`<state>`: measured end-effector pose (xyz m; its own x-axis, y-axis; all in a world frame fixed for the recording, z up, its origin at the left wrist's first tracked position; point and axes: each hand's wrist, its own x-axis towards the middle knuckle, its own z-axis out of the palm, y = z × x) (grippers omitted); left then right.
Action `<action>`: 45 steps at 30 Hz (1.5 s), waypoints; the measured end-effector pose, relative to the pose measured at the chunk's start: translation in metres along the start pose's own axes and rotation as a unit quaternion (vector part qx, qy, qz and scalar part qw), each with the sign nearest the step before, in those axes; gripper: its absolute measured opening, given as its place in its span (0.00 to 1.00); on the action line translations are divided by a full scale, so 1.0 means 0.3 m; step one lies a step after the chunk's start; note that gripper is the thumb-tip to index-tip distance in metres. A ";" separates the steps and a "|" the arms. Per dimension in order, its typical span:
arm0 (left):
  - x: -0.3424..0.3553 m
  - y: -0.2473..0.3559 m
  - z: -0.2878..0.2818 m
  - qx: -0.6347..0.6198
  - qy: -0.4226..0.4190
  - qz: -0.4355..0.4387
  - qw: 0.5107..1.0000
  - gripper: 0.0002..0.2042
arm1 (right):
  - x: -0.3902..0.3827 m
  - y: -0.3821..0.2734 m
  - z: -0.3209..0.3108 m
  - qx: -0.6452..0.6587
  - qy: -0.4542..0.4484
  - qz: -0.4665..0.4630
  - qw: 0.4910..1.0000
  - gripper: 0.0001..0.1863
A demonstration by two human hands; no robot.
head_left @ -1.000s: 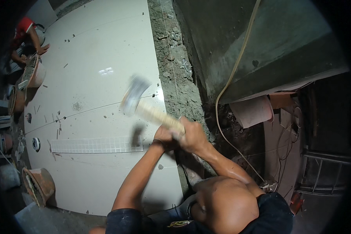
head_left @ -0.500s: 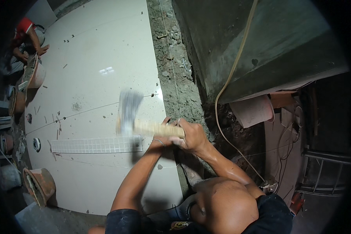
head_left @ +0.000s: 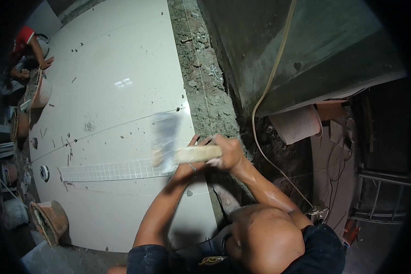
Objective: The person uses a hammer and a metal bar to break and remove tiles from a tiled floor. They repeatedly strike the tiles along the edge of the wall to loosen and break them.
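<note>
My right hand [head_left: 229,152] is closed around the pale handle of a hammer [head_left: 198,154]. The hammer's grey head is smeared by motion above the large cream tiles [head_left: 123,118]. Beneath the handle, my left hand [head_left: 187,170] rests at the tile edge, its fingers stretched out beside the rough mortar bed [head_left: 210,107]. The handle covers part of that hand. A pale gridded strip [head_left: 109,171] lies across the tile to the left of the hammer head, which hides its right end.
A taut string [head_left: 197,59] runs above the mortar. A yellowish hose [head_left: 278,59] hangs along the dark wall block [head_left: 319,59] at right. Buckets [head_left: 50,221] stand along the left edge. A co-worker in a red sleeve [head_left: 25,36] crouches at far left beside another bucket.
The hammer and my right hand have shifted slightly; the blurred head now appears farther right and lower. My left hand stays at the tile edge.
</note>
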<state>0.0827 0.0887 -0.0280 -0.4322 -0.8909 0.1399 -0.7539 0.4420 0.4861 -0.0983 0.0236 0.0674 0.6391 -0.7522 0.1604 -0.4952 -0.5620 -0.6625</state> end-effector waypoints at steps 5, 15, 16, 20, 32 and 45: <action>0.016 0.035 -0.056 0.104 -0.148 -0.031 0.983 0.30 | 0.076 0.054 -0.028 -0.006 0.007 0.466 0.885 0.46; 0.022 0.024 -0.049 0.042 -0.112 -0.044 0.992 0.25 | 0.001 0.051 -0.018 0.026 0.063 0.148 0.987 0.37; 0.021 0.029 -0.054 0.079 -0.127 -0.019 0.989 0.27 | 0.014 0.074 -0.013 0.026 0.079 0.244 0.966 0.38; 0.034 0.046 -0.088 0.091 -0.174 -0.035 0.980 0.29 | 0.061 0.069 0.004 0.036 0.039 0.441 0.896 0.38; 0.025 0.042 -0.074 0.099 -0.125 -0.033 0.987 0.28 | 0.081 0.084 0.000 -0.037 0.034 0.492 0.869 0.33; 0.016 0.044 -0.061 0.094 -0.124 -0.027 0.987 0.29 | 0.049 0.076 -0.021 0.007 0.033 0.465 0.885 0.46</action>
<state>0.0798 0.0885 -0.0050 -0.4787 -0.8712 -0.1088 -0.8477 0.4265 0.3154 -0.1039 -0.0023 0.0592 -0.0770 -0.9061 -0.4159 -0.7816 0.3139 -0.5391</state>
